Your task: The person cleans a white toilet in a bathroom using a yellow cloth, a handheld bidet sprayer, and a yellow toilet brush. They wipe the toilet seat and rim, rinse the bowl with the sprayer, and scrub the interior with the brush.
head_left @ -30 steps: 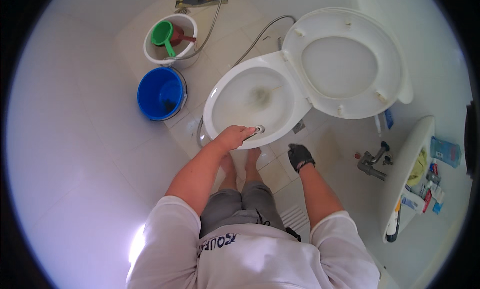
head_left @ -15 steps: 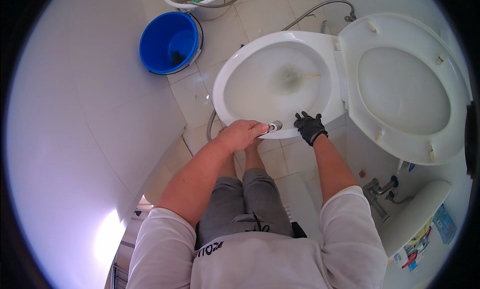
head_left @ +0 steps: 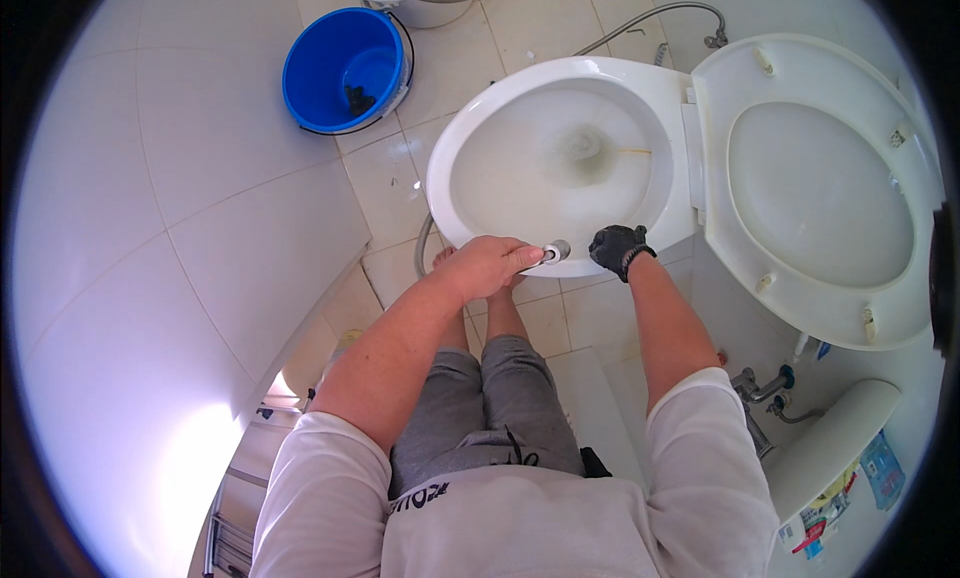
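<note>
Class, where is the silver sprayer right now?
In the head view, the silver sprayer is right of centre, in the left hand, at the toilet bowl's near rim, left of the gloved right hand.

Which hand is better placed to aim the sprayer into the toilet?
Probably the left hand: it already grips the sprayer at the near rim of the toilet. The right hand, in a black glove, is close by but not touching the sprayer.

Left hand (head_left: 490, 266) (bare) holds sprayer (head_left: 558, 250) over toilet (head_left: 439, 183).
</note>
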A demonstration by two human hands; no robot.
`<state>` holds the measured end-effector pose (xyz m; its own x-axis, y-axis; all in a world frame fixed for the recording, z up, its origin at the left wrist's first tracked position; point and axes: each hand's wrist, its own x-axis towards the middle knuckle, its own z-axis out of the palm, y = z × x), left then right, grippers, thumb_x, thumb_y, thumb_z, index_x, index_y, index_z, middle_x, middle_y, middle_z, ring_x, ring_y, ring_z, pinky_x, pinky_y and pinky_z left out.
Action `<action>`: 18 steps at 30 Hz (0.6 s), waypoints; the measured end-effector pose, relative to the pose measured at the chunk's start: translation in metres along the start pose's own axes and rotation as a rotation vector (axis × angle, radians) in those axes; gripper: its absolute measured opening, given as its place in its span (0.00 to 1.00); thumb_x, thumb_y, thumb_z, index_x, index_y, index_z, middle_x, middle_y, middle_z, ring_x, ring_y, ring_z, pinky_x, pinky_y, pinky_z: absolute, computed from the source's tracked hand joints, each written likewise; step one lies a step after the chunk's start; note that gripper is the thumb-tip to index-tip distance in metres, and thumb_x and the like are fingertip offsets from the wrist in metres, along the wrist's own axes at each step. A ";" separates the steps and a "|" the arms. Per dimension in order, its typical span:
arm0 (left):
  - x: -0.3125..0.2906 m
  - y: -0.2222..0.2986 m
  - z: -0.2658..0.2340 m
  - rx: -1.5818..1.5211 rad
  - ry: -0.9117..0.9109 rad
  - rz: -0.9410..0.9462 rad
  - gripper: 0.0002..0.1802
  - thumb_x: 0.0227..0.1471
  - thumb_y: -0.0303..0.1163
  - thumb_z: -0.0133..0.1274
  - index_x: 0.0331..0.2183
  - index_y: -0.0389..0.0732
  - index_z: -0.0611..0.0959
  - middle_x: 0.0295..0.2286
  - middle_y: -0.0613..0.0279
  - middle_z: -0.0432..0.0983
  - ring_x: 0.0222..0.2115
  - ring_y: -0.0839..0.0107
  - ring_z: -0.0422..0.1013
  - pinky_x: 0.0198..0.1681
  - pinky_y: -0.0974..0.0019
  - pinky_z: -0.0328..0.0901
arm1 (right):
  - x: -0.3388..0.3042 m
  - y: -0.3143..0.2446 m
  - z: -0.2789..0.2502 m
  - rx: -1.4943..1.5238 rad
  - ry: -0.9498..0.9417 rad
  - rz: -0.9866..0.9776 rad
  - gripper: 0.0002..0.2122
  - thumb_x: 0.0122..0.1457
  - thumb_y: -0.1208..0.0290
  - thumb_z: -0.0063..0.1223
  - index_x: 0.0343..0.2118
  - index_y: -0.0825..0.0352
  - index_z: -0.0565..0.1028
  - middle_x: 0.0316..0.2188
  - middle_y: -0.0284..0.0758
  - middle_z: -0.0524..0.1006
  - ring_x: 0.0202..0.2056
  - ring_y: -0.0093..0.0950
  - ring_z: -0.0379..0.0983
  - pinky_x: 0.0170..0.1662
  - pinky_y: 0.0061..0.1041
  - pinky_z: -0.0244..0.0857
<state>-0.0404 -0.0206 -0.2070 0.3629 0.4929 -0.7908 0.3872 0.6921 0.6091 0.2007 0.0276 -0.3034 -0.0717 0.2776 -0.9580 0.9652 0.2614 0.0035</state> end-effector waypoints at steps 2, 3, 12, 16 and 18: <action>0.003 0.001 0.002 -0.012 -0.016 0.009 0.26 0.48 0.53 0.40 0.32 0.37 0.77 0.16 0.62 0.68 0.20 0.71 0.64 0.27 0.69 0.60 | 0.048 0.021 0.027 -0.325 -0.066 -0.236 0.10 0.40 0.70 0.53 0.29 0.53 0.73 0.38 0.28 0.71 0.42 0.28 0.66 0.47 0.37 0.53; 0.002 0.000 0.002 -0.010 -0.021 0.003 0.26 0.48 0.53 0.40 0.32 0.37 0.77 0.15 0.62 0.68 0.20 0.71 0.64 0.27 0.69 0.60 | 0.056 0.017 0.027 -0.499 -0.106 -0.368 0.11 0.38 0.70 0.55 0.29 0.53 0.73 0.36 0.28 0.72 0.41 0.28 0.67 0.46 0.33 0.57; 0.009 -0.014 -0.003 -0.023 -0.044 0.029 0.27 0.48 0.52 0.42 0.35 0.37 0.77 0.18 0.62 0.69 0.19 0.75 0.63 0.25 0.71 0.60 | 0.067 0.025 0.024 -0.707 -0.145 -0.641 0.09 0.33 0.75 0.57 0.21 0.56 0.73 0.29 0.30 0.73 0.35 0.29 0.69 0.38 0.27 0.63; 0.009 -0.019 0.000 -0.021 -0.064 0.048 0.27 0.48 0.52 0.41 0.35 0.37 0.76 0.20 0.61 0.70 0.21 0.74 0.64 0.27 0.71 0.61 | 0.044 0.014 0.000 -0.821 -0.169 -0.729 0.10 0.32 0.78 0.56 0.22 0.59 0.72 0.31 0.31 0.72 0.36 0.30 0.68 0.39 0.27 0.63; 0.009 -0.020 -0.001 -0.022 -0.078 0.032 0.27 0.48 0.53 0.41 0.35 0.37 0.76 0.20 0.61 0.71 0.22 0.73 0.65 0.28 0.71 0.61 | 0.044 0.011 -0.002 -0.823 -0.207 -0.750 0.11 0.30 0.79 0.56 0.22 0.60 0.72 0.31 0.32 0.72 0.37 0.31 0.68 0.39 0.27 0.63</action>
<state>-0.0453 -0.0293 -0.2266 0.4397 0.4733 -0.7633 0.3556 0.6887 0.6319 0.2080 0.0448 -0.3446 -0.4457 -0.3433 -0.8267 0.2317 0.8479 -0.4769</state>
